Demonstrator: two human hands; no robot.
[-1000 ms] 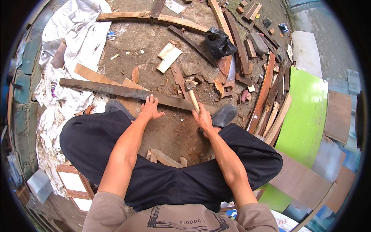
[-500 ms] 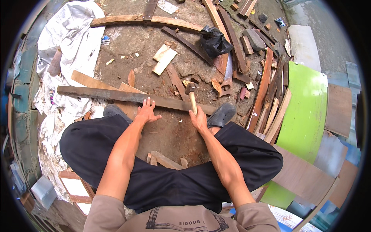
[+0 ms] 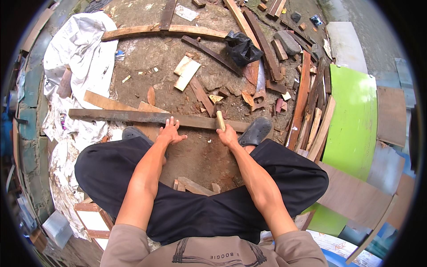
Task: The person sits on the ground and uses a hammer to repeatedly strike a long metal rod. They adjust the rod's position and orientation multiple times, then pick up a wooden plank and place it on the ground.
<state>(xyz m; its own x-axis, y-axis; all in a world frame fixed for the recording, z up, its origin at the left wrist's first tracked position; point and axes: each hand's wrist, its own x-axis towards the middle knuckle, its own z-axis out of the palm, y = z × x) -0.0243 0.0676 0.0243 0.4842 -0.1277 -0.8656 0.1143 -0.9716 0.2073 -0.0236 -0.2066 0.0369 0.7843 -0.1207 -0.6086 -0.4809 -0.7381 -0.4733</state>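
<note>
A long dark wooden plank (image 3: 133,116) lies across the dirt ground in front of me. My left hand (image 3: 171,132) rests flat on it with the fingers spread. My right hand (image 3: 228,135) grips the pale wooden handle of a hammer (image 3: 219,117), whose dark head sits at the plank's far edge. I am squatting in black trousers, with a grey shoe (image 3: 255,131) just right of the right hand and another shoe (image 3: 133,132) left of the left hand.
Wood offcuts (image 3: 187,72) and planks litter the ground ahead. A hand saw (image 3: 259,91) lies beyond the hammer, near a black bag (image 3: 242,48). White sheeting (image 3: 78,58) covers the left side. A green panel (image 3: 353,115) and stacked boards (image 3: 311,111) stand at right.
The hammer has come down a little toward the plank. My left hand stays pressed on the plank.
</note>
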